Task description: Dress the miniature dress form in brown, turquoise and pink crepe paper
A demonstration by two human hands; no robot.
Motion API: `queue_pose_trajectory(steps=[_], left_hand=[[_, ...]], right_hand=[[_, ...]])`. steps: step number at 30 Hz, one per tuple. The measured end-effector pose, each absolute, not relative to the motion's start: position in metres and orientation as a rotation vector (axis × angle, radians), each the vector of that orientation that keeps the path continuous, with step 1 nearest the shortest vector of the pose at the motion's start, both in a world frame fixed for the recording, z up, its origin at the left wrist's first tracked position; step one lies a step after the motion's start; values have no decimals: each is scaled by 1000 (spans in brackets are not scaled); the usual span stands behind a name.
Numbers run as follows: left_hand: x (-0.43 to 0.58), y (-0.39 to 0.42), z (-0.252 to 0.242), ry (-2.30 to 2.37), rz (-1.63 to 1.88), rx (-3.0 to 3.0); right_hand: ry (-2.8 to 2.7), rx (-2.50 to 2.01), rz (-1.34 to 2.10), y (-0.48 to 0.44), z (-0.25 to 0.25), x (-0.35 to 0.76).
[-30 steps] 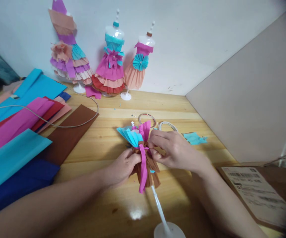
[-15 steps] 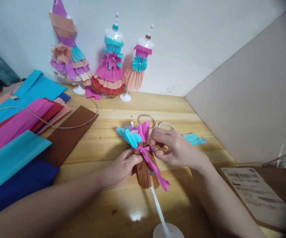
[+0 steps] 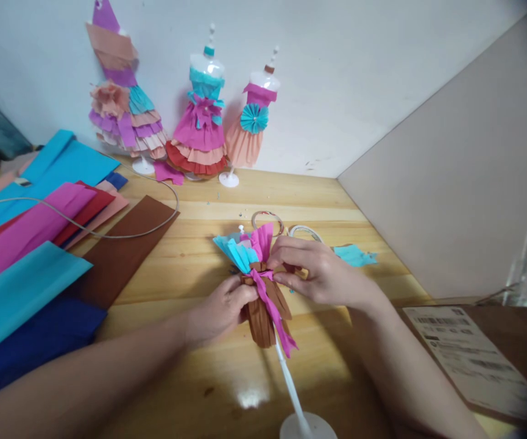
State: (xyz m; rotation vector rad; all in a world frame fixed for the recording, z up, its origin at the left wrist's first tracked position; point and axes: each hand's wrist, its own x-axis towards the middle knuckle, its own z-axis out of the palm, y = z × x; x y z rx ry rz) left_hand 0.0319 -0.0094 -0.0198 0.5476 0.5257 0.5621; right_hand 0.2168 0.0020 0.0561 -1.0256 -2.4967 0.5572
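A small dress form (image 3: 240, 229) on a white stand (image 3: 290, 381) lies tilted over the table, wearing a crepe paper dress. Its top has fanned blue and pink paper; below the waist hangs a brown crepe paper skirt (image 3: 262, 323). A pink paper strip (image 3: 267, 299) circles the waist, and its tail hangs down over the skirt. My left hand (image 3: 222, 306) is closed around the left side of the waist, thumb on the brown paper. My right hand (image 3: 315, 268) pinches the strip at the waist's right side; its fingertips partly hide the hold.
Three dressed forms (image 3: 206, 122) stand along the wall. Folded crepe paper sheets (image 3: 25, 268) and a grey cord (image 3: 121, 236) lie at left. Behind my hands are a tape roll (image 3: 306, 233) and a blue paper scrap (image 3: 357, 255). A labelled cardboard box (image 3: 510, 341) sits at right.
My right hand has shifted slightly left along the waist. The pink tail has swung left and hangs more steeply over the skirt. My left hand keeps its hold.
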Motion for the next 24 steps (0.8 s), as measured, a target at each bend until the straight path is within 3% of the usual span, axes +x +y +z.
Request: queue_pose_trajectory(steps=[10, 18, 24], left_hand=[[34, -11, -22, 519, 574, 559], [35, -14, -26, 580, 548, 593], [36, -14, -27, 587, 567, 615]], right_hand=[[-2310, -1214, 390, -1, 44, 199], [-2394, -1156, 636, -2, 60, 202], [-2449, -1210, 447, -5, 59, 199]])
